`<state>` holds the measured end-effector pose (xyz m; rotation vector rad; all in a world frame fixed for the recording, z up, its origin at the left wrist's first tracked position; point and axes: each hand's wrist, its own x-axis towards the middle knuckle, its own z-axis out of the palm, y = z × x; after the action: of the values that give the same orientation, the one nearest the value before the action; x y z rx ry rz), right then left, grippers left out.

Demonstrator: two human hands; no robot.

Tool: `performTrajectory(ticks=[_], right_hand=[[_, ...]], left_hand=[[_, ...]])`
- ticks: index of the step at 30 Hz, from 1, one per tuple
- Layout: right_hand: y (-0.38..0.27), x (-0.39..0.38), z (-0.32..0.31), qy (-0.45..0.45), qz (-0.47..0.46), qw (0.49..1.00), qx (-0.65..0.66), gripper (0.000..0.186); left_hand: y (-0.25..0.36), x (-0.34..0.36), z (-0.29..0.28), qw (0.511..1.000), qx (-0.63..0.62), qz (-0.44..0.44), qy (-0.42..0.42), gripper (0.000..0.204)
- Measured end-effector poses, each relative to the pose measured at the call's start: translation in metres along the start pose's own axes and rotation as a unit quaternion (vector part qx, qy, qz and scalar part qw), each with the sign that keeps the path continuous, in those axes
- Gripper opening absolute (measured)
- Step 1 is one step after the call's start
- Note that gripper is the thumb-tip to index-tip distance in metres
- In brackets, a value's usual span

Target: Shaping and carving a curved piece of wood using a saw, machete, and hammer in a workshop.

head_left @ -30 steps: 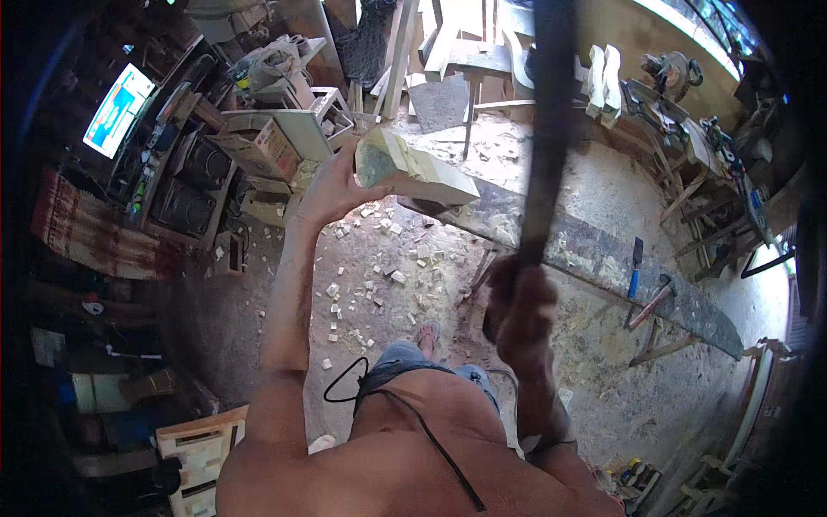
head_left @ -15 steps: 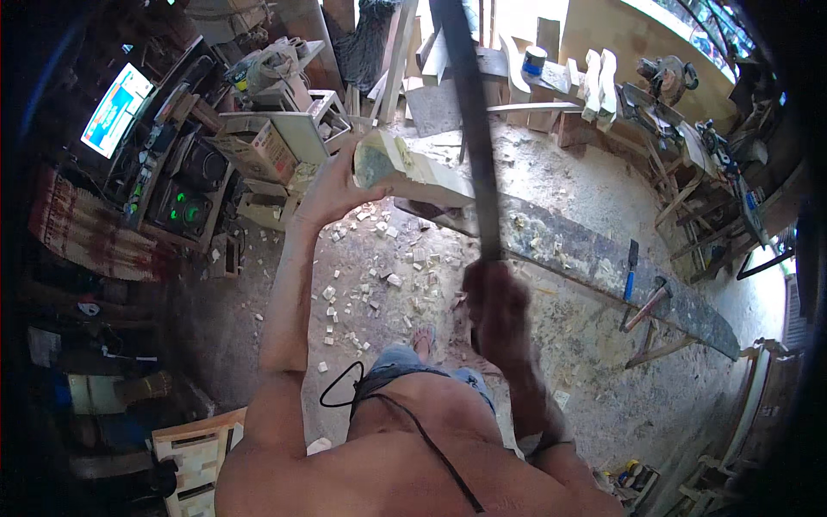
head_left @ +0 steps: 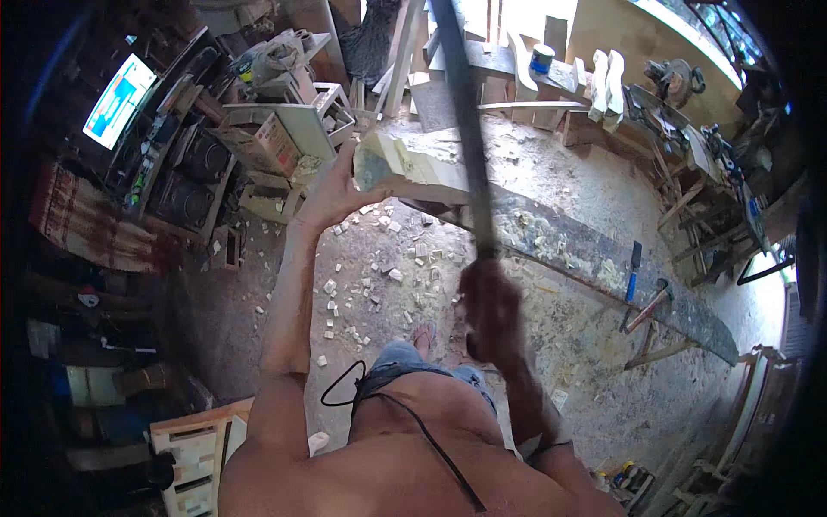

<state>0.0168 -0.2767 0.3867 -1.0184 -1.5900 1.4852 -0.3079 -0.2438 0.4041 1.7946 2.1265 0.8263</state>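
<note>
My left hand (head_left: 334, 191) is closed around the near left end of a pale, roughly cut wooden block (head_left: 424, 177), thumb on its underside. The block lies slanting away to the right, over the left end of a long dark plank bench (head_left: 568, 248). In my right fist (head_left: 493, 312) is the handle of a machete (head_left: 470, 129), its long dark blade raised and pointing up and away. The blade passes in front of the block in this view and hides its far end; I cannot tell whether they touch. Motion blurs the right hand.
A blue-handled chisel (head_left: 634, 271) and a hammer (head_left: 648, 308) lie on the bench's right part. Wood chips (head_left: 419, 252) litter the floor. Shaped wooden legs (head_left: 606, 84) and a round tin (head_left: 540, 60) stand at the back. A cardboard box (head_left: 263, 142) is at the left.
My right hand and the machete have shifted slightly left, and the blade crosses the block a little farther left. My left hand keeps its hold on the block.
</note>
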Motion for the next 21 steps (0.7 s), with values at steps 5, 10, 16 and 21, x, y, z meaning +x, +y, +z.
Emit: performTrajectory(ticks=[5,10,16,21], right_hand=[[-0.004,0.006,-0.015,0.007,-0.099,0.989,0.113,0.062],[0.079,0.017,0.000,-0.149,0.211,0.962,-0.087,0.049],[-0.020,0.004,-0.003,-0.010,-0.084,0.991,-0.106,0.029],[-0.048,0.012,-0.005,0.114,-0.128,0.985,-0.013,0.020]], left_hand=[[0.000,0.004,-0.001,0.996,-0.075,0.040,-0.005,0.094],[-0.007,0.003,0.011,0.999,-0.033,0.039,0.018,0.095],[-0.012,0.003,0.005,0.998,-0.064,-0.010,0.001,0.101],[-0.010,0.005,0.004,0.999,-0.045,0.007,0.003,0.097]])
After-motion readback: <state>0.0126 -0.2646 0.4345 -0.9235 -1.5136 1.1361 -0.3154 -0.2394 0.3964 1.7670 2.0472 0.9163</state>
